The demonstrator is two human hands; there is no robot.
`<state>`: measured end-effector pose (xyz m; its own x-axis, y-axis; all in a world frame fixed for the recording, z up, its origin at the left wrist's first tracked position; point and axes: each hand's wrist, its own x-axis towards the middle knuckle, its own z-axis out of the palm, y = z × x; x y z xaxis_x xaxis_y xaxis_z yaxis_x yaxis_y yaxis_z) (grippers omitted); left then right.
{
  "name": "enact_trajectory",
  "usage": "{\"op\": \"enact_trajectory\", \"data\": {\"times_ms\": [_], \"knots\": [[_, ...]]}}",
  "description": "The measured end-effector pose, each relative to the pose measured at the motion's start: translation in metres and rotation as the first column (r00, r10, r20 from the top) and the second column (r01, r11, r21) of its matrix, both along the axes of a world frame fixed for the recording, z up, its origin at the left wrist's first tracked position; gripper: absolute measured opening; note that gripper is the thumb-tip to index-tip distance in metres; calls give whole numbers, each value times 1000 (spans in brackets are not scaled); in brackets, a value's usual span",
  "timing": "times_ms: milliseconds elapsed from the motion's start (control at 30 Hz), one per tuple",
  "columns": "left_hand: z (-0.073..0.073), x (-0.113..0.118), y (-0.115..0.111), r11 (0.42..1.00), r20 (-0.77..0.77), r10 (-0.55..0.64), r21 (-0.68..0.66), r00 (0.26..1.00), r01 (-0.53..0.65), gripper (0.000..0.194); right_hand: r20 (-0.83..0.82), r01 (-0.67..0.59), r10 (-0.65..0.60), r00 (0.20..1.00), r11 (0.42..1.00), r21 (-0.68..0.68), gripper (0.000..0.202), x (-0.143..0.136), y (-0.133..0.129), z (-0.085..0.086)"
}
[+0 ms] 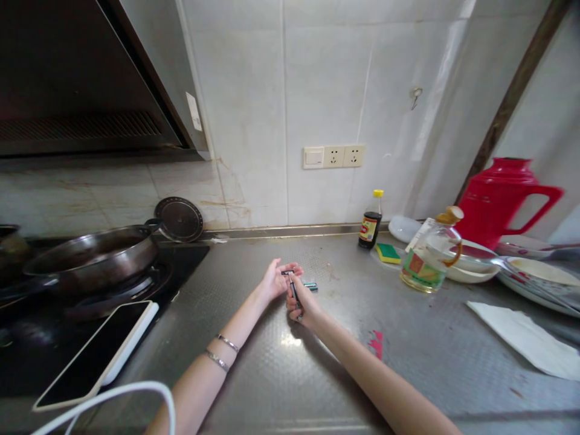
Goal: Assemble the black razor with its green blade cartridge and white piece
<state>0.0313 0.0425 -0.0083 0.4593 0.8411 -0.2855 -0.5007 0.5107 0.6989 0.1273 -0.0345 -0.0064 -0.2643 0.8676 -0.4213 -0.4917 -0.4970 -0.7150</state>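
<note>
The right hand (307,305) grips a T-headed tool (293,291) by its dark handle, leaving the head free at the left hand (273,282), spread palm up, seemingly as support; contact is unclear. Just past the right hand lie small green cylinders (310,286); farther right, a sponge (388,254).

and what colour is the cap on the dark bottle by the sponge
The cap is yellow, seen in the head view.

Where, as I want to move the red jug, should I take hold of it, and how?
Probably by the handle of the red jug, coming from the picture's right: it loops out there, leaving an open gap. Dishes crowd the jug's lower front.
</note>
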Motion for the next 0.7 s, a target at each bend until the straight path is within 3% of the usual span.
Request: {"op": "enact_trajectory", "data": {"times_ms": [367,700], "knots": [[5,6,-5,999,31,48,-12,998,-48,44,36,34,-34,999,999,-6,45,0,-1,3],[-1,3,0,1000,-3,5,11,1000,-5,45,110,58,-63,992,997,51,47,0,-4,5]]}}
